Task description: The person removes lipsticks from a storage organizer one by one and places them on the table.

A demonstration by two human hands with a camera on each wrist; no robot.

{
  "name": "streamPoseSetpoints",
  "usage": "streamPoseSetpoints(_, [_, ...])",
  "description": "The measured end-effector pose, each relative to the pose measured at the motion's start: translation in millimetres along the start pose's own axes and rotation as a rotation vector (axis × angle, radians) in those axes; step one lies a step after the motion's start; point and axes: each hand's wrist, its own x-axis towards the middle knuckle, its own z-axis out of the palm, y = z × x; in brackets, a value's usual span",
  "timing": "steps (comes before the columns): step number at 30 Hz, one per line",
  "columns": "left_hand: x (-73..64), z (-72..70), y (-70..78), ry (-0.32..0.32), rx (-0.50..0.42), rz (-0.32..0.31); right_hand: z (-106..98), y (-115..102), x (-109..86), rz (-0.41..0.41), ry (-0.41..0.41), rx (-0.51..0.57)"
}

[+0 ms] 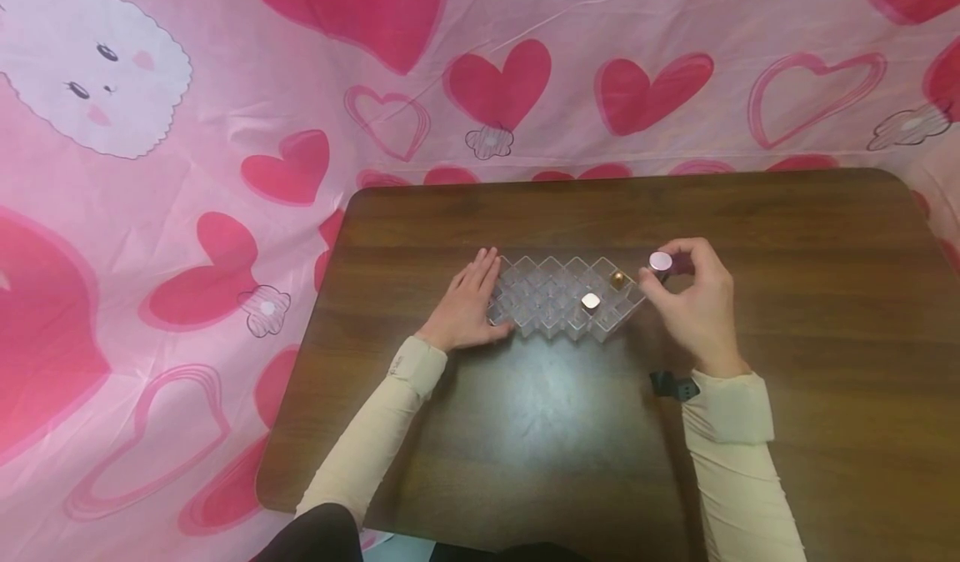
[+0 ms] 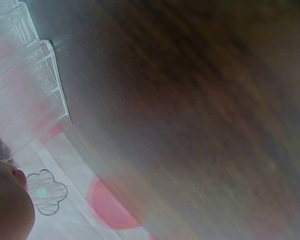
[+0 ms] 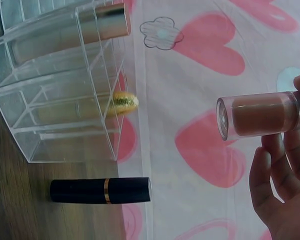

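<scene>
A: From my remote seat, going left to right, where do you see trouble?

B: First I check the left hand point(image 1: 471, 303): fingers extended, laid against the left end of the clear organizer point(image 1: 522, 293) without wrapping it. If that pressure slackens or grows uneven, I think the organizer could skid on the tabletop point(image 1: 517, 470).

A: And inside it?

B: Toward its right end I see a silver-capped tube point(image 1: 591, 301), then a gold-capped tube point(image 1: 618, 278). A hard bump on a divider could rattle both.

A: I have a black tube point(image 3: 101, 190) in the right wrist view, upright just beside the organizer.

B: That one worries me most. It stands on a narrow base, so a brush from a low finger would likely topple it.

A: Farthest right?

B: The right hand point(image 1: 697, 305) pinches a clear pinkish tube point(image 3: 260, 114) by its upper end, raised and apart from the organizer. With glossy walls and so little held, I'd expect tilting or slipping if the fingers loosen.
</scene>
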Motion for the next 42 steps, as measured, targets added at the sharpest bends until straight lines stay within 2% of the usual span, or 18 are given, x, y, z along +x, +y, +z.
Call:
streamPoseSetpoints(10, [0.1,-0.6,0.5,-0.010,-0.001,-0.009,-9,2,1.4,0.013,0.061,-0.002])
streamPoseSetpoints(15, [0.0,-0.4,0.7,-0.002,-0.001,-0.012,-16,-17,1.6,0.024,0.100,0.017])
streamPoseSetpoints(19, [-0.4,-0.9,0.7,-0.001,-0.012,-0.012,-21,-23,2.2,0.043,0.128,0.030])
streamPoseSetpoints(26, [-1.0,-1.9,0.7,-0.001,-0.020,-0.005,-28,-10,5.3,0.065,0.174,0.048])
streamPoseSetpoints(30, [-1.3,-2.4,1.3,0.006,-0.034,-0.008,-33,6,7.4,0.081,0.197,0.045])
streamPoseSetpoints(34, [-0.9,-2.0,1.3,0.014,-0.011,-0.004,-39,19,8.1,0.106,0.215,0.013])
streamPoseSetpoints(42, [-0.6,-2.0,1.7,0.018,-0.011,-0.002,-51,27,8.1,0.174,0.250,0.007])
